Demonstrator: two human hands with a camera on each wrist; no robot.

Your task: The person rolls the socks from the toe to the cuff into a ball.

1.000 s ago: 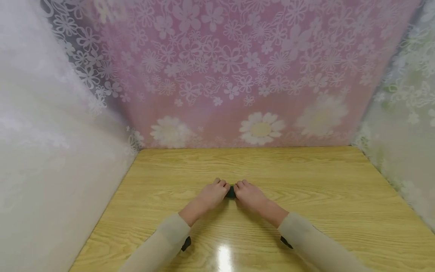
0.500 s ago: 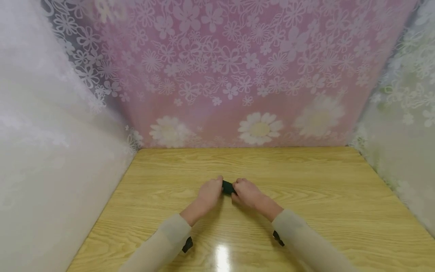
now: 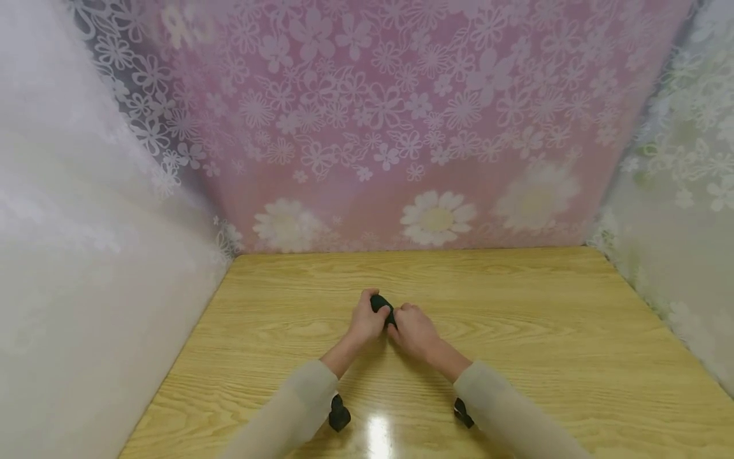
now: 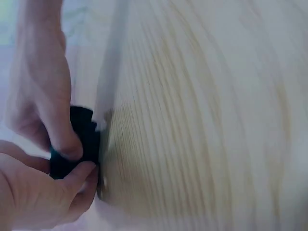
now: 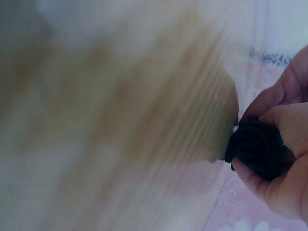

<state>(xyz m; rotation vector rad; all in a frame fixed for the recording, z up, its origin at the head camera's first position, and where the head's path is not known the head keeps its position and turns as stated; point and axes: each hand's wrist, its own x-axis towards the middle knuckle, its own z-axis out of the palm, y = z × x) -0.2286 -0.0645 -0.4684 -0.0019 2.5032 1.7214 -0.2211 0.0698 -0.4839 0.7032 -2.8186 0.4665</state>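
Note:
Both hands hold a small dark green, nearly black rolled bundle [image 3: 376,302] just over the wooden table, at its middle. My left hand [image 3: 367,320] grips the far left end, its thumb laid across the near side. The near right end is in the curled fingers of my right hand [image 3: 415,329]. In the left wrist view, thumbs from both hands press the soft-looking bundle [image 4: 86,137]. One end of the bundle [image 5: 255,144] faces the right wrist view and shows coiled layers, with fingers around it. Its exact kind I cannot tell.
The light wood-grain table [image 3: 487,287] runs back to a pink floral panel [image 3: 373,127]. Pale floral panels stand at the left [image 3: 103,268] and right [image 3: 676,223]. A dark device hangs under each sleeve [image 3: 304,401].
My left hand has turned and shifted slightly right and away, its thumb now on the near side. The bundle has swung from level to slanting up toward the far left. My right hand stays nearly in place.

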